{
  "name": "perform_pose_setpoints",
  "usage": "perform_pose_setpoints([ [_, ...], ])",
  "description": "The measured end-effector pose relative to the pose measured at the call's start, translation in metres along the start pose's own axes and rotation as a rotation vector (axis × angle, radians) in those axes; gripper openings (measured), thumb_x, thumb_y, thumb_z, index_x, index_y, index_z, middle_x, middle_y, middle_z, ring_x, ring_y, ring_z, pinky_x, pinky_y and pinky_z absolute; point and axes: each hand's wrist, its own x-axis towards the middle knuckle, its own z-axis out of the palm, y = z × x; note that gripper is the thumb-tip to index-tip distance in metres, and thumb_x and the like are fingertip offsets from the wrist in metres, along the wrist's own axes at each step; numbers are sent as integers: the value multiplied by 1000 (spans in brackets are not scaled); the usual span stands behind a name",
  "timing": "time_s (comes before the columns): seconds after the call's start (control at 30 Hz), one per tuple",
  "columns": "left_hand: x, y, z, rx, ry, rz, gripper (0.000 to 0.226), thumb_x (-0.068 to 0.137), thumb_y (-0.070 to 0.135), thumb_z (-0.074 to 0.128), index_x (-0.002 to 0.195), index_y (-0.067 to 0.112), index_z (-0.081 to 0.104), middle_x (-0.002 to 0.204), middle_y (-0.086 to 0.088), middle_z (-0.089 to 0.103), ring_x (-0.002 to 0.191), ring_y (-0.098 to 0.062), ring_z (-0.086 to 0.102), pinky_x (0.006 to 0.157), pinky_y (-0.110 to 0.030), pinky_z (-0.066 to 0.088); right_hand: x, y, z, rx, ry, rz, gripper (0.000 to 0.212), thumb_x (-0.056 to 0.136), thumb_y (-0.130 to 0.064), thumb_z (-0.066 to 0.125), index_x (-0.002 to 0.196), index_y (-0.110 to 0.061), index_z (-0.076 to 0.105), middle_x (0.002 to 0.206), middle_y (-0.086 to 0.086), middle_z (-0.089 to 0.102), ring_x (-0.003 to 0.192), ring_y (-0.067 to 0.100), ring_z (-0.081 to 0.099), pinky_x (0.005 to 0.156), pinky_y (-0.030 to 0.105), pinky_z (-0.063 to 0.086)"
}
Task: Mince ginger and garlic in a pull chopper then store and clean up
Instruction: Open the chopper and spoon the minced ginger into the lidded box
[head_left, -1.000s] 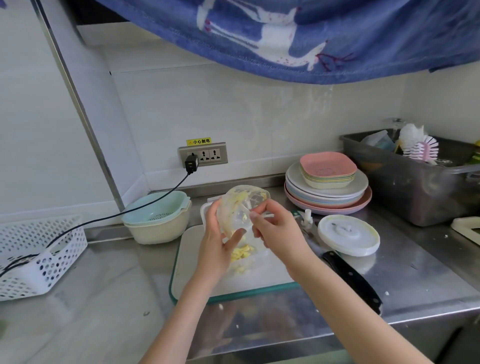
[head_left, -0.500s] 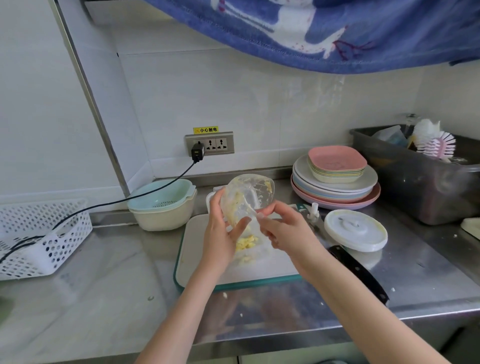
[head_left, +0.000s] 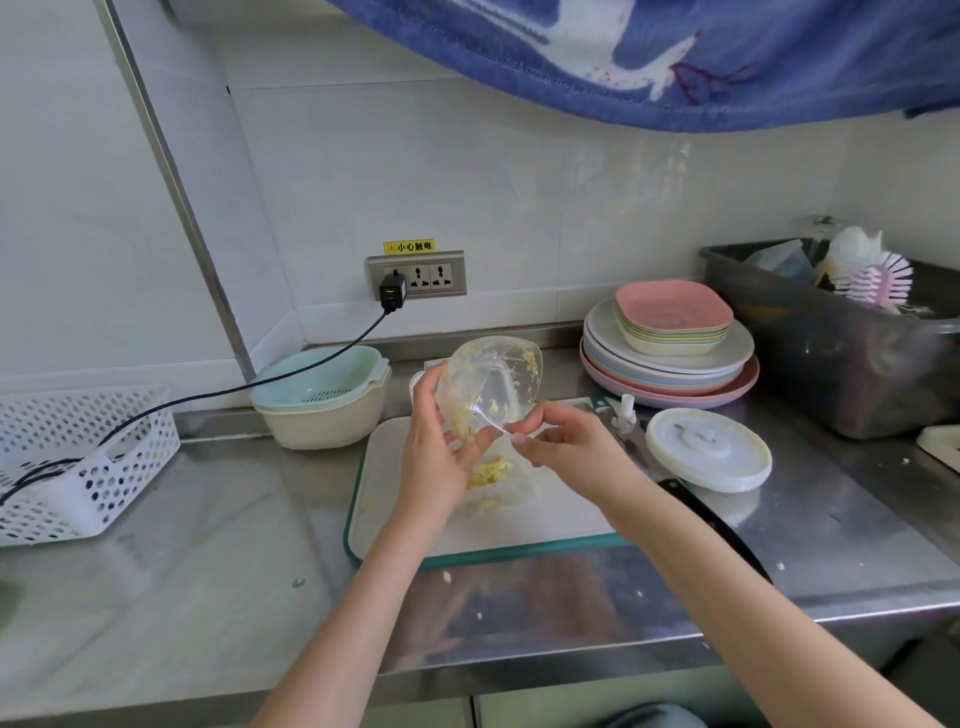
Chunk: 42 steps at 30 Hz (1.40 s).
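Observation:
My left hand (head_left: 441, 462) holds the clear chopper bowl (head_left: 493, 379) tipped on its side above the white cutting board (head_left: 550, 514). Yellow mince is smeared on the bowl's inner wall. My right hand (head_left: 566, 449) pinches a thin clear tool (head_left: 488, 421) whose tip reaches into the bowl's mouth. A small heap of minced ginger and garlic (head_left: 488, 470) lies on the board below the bowl. The white chopper lid (head_left: 709, 454) rests on the counter to the right, with the blade shaft (head_left: 626, 415) standing just left of it.
A black-handled knife (head_left: 711, 525) lies along the board's right side. Stacked plates (head_left: 670, 358) and a dark tub (head_left: 831, 364) with a brush stand at the back right. A mint colander bowl (head_left: 322, 400), a charger cable and a white basket (head_left: 78, 467) are at the left.
My right hand has drawn the thin tool slightly down and out along the bowl's mouth. The left hand keeps the bowl tilted in the same place. The view shifted a little.

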Motion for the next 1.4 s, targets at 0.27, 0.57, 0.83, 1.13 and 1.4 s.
perform_pose_setpoints([
  [0.27,3,-4,-4,-18,10,-39,83,67,55,76,133,57,26,148,5,37,131,-19,46,88,-25,53,20,22,-14,-246,-158,-131,18,87,-9,66,76,-21,60,63,-8,51,55,3,39,57,17,32],
  [0.57,3,-6,-9,-63,24,-70,61,72,33,75,123,37,42,135,1,49,128,-16,48,97,-26,47,17,7,-20,-1041,53,-159,8,90,-28,54,87,-28,62,79,-2,62,80,20,53,67,27,32],
  [0.83,1,-2,-11,-42,23,-67,52,91,12,62,138,18,40,135,5,52,128,-13,50,96,-23,49,32,1,5,-858,131,-233,9,91,-18,51,87,-22,58,64,-5,50,66,24,53,57,28,41],
  [1.13,4,6,-14,29,10,-34,43,89,6,64,125,18,44,119,13,54,109,13,53,78,-5,44,32,1,-4,-745,179,-262,8,91,-21,53,83,-22,56,66,-1,58,68,24,58,57,30,46],
  [1.4,9,15,-9,41,111,-152,17,97,23,52,111,17,44,102,2,55,77,7,58,69,-14,50,29,5,-32,-814,439,-522,5,85,-9,55,82,-10,59,59,3,47,56,26,38,46,30,31],
])
